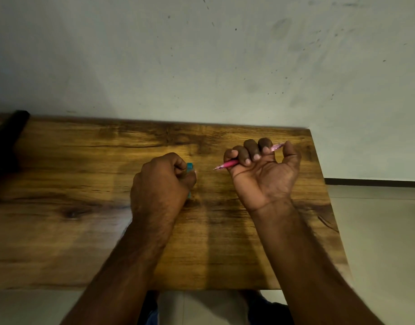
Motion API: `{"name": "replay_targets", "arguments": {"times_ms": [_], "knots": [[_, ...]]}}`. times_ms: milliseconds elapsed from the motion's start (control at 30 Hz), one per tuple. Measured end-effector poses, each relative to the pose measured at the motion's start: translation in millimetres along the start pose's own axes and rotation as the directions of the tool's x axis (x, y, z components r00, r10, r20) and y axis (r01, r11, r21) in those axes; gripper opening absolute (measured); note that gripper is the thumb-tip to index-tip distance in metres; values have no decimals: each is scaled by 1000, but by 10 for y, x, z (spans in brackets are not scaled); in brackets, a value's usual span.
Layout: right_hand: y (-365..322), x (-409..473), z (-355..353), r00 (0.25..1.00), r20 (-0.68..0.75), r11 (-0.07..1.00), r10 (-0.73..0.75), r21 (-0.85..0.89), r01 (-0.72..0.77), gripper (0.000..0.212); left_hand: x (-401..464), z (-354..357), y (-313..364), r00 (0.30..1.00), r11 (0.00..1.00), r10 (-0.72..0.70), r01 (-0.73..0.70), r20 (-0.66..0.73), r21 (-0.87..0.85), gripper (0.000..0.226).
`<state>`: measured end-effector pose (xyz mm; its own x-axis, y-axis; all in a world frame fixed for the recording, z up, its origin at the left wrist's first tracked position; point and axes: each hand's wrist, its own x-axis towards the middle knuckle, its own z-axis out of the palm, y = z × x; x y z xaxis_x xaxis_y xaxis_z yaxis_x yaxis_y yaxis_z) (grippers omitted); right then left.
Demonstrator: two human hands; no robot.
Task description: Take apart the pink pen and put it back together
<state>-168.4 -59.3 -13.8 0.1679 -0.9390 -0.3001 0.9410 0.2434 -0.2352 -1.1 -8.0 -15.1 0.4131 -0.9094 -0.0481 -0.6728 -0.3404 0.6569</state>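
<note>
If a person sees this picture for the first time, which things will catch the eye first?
First, the pink pen, gripped in the raised right hand with its tip pointing left, above the wooden table. Next, the left hand, closed around a small teal object at the table's middle. Behind them stands a pale, marked wall.

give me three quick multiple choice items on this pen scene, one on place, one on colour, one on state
1. Where is the pink pen?
A. flat on the table
B. in the right hand
C. on the floor

2. What colour is the object in the left hand?
A. teal
B. yellow
C. black

3. How is the right hand holding?
A. open flat
B. fist closed around the pen
C. pinching the tip only

Answers:
1 B: the right hand grips it above the wooden table.
2 A: the teal object shows past the left hand.
3 B: fingers curl around it.
</note>
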Motion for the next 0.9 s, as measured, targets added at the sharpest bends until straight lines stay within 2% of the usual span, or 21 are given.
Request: {"name": "replay_targets", "arguments": {"times_ms": [367, 700, 900], "knots": [[2, 33, -28, 997, -36, 993, -74, 88, 77, 43, 27, 33, -42, 999, 998, 50, -50, -12, -27, 15], [31, 31, -27, 993, -68, 981, -96, 159, 106, 51, 37, 49, -79, 997, 993, 73, -74, -13, -88, 13], [56, 69, -40, 992, -75, 990, -97, 96, 104, 48, 71, 114, -72, 997, 992, 78, -79, -12, -94, 12]]}}
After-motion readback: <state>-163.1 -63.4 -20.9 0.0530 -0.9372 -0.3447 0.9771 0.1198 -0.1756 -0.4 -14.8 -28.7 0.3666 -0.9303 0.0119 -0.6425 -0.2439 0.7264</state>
